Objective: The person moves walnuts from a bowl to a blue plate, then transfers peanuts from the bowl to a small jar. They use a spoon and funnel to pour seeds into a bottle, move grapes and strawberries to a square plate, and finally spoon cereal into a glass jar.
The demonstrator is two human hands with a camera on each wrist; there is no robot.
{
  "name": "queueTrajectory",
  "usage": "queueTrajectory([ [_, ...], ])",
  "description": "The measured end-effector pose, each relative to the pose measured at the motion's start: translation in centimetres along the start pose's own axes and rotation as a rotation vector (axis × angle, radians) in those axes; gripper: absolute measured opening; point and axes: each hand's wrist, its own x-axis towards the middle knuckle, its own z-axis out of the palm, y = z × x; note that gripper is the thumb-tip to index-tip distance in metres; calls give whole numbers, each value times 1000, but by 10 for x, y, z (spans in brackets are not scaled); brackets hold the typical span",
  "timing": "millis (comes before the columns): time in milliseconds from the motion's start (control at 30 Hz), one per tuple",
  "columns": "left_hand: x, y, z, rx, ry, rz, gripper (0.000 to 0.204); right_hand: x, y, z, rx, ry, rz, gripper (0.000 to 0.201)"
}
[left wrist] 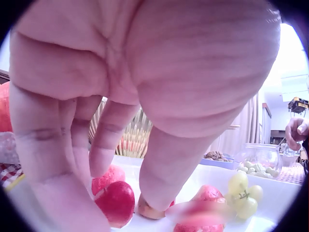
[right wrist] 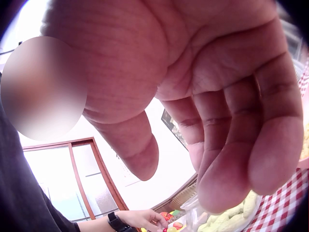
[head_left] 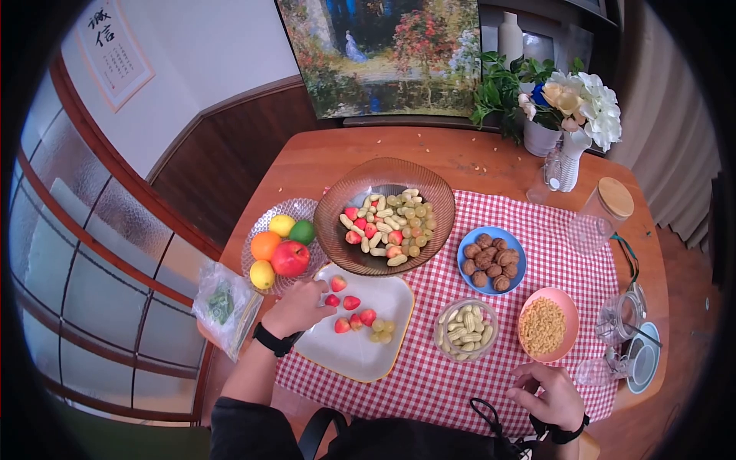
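Note:
My left hand (head_left: 301,308) reaches down over the left edge of a white tray (head_left: 345,364). Its fingers and thumb point down on either side of a small red fruit (left wrist: 118,203), fingertips right beside it. Several more small red fruits (head_left: 351,303) lie on the tray, along with a small cluster of green grapes (head_left: 382,331). My right hand (head_left: 550,395) hangs with loosely bent fingers, holding nothing, near the front of a pink bowl (head_left: 567,354) of yellow bits. A clear tub of peanuts (head_left: 466,330) stands to its left.
Behind the tray, a large brown glass bowl (head_left: 337,257) holds peanuts, grapes and red fruits. A glass plate (head_left: 249,244) of larger fruit and a plastic bag (head_left: 222,303) lie left. Walnuts fill a blue plate (head_left: 465,282). Glass jars (head_left: 617,318) and a flower vase (head_left: 569,161) stand right.

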Motion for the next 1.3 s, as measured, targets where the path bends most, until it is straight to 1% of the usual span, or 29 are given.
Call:
queueTrajectory([
  [133,6,-2,10,12,-15,46,27,-2,0,-1,5,12,0,28],
  [233,9,-6,16,33,16,62,27,-3,2,-1,6,17,-3,27],
  [300,11,-6,21,174,87,31,31,-4,3,0,7,22,-2,27],
  [333,11,-4,21,174,87,30,31,-4,3,0,7,27,-1,26],
  [400,10,2,19,290,94,-22,36,-4,3,0,6,28,-6,26],
  [600,11,-3,20,287,107,-66,37,-4,1,-2,-5,12,24,27],
  [833,11,-5,10,246,124,-48,38,-4,-1,-3,-15,21,11,28],
  [900,9,1,-9,135,211,-23,38,-4,0,-2,-17,23,8,28],
  [933,11,7,-20,69,241,5,34,-3,1,-2,-20,23,4,29],
  [1000,15,26,-43,15,262,28,31,-2,-1,-2,-21,17,6,29],
  [1067,29,37,-56,-37,289,50,28,0,-3,-1,-22,11,2,29],
  [1133,47,47,-62,-1,237,186,25,1,-3,0,-18,8,18,29],
  [1167,57,52,-62,-2,238,187,25,1,-3,1,-19,10,18,29],
  [1233,83,60,-54,-4,130,313,23,0,-3,1,-24,14,-18,28],
  [1267,97,65,-50,-6,129,321,23,-1,-4,1,-27,20,-15,28],
  [1300,110,70,-45,1,67,343,21,-2,-4,0,-26,17,-8,29],
])
